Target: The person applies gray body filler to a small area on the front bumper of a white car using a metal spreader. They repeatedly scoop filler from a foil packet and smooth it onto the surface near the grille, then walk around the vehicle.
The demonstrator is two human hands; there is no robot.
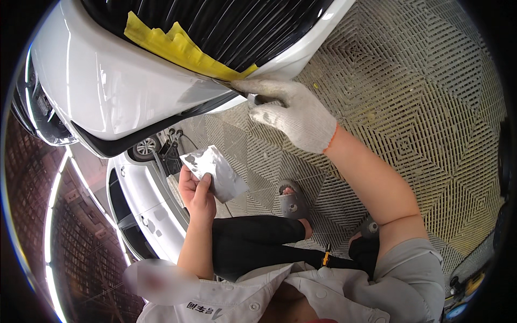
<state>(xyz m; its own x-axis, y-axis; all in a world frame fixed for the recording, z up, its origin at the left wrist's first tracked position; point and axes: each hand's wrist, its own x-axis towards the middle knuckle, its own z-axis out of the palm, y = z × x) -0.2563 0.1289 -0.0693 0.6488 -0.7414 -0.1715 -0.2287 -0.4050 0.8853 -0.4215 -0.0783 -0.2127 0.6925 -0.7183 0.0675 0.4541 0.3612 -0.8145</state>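
Right hand (296, 114), in white knitted glove (309, 121): grip pinching a thin grey metallic blade (251, 98), partly hidden, at the glossy white car panel (121, 99) beside ragged yellow tape (189, 53). Advisable: flat, light strokes, tape edge undisturbed. Left hand (196, 191), bare: grip pinching a crinkled silver foil packet or sheet (222, 175); contents, if any, unseen.

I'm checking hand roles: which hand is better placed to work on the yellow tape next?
Probably the right hand: gloved, it is close to the yellow tape's lower end. The left hand is farther away, holding a silvery foil piece.
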